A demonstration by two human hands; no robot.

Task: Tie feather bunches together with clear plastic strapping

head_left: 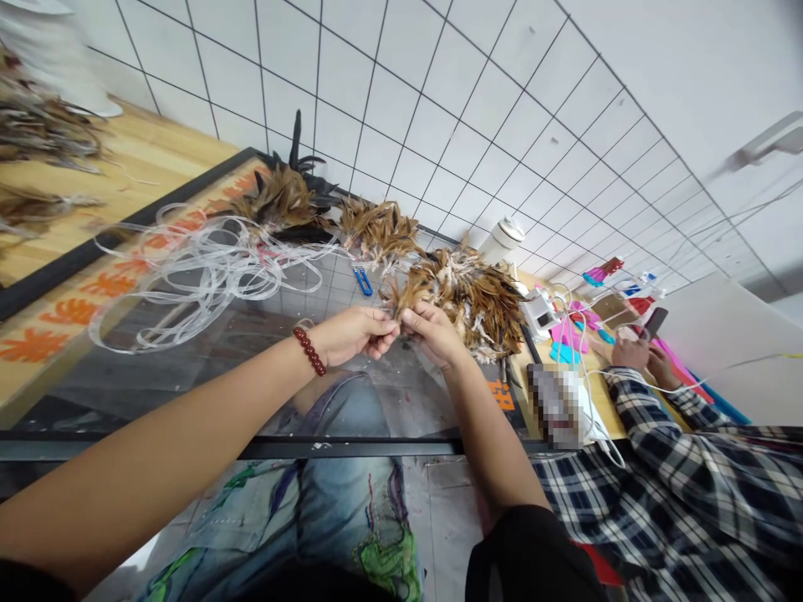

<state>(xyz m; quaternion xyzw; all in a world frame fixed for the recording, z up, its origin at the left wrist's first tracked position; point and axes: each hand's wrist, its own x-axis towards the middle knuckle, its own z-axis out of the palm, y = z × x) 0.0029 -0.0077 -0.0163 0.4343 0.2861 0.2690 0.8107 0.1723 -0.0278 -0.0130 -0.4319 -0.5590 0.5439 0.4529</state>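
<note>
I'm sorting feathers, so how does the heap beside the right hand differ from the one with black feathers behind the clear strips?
Size: the larger heap spreads wider than the smaller heap.
Shape: the smaller heap has a black feather standing tall; the larger heap lies bushier, without such a spike.
Shared: both show plenty of brown feathers and rest on the same tabletop.

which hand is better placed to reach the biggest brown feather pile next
Probably the right hand: it is right beside that feather pile, while the left hand is farther from it.
</note>
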